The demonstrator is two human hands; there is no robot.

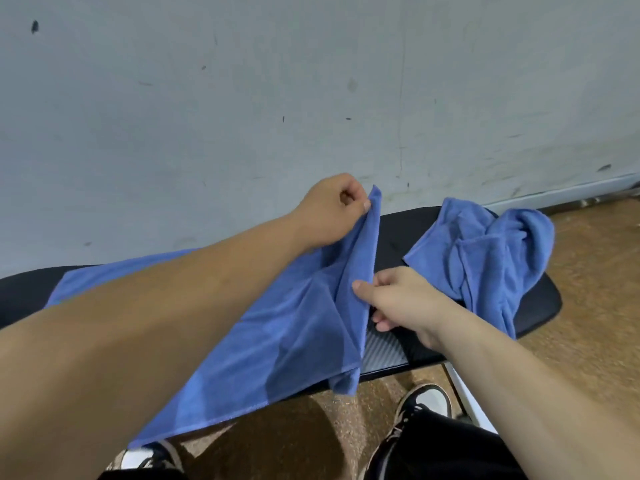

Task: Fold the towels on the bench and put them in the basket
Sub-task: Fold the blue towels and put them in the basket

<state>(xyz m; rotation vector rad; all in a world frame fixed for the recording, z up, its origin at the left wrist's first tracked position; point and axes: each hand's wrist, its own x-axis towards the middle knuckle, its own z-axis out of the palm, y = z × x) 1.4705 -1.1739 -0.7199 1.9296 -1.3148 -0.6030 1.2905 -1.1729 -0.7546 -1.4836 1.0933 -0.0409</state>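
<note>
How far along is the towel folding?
Nothing looks finished; no basket in view. In hand: left hand and right hand pinch the right edge of the spread towel on the bench. Left: the crumpled towel, unfolded, then basketing both.

Your left arm was stretched far forward, your left hand pinching the towel edge with thumb and curled fingers; your right hand, nearer you, pinched that same edge lower down.
</note>
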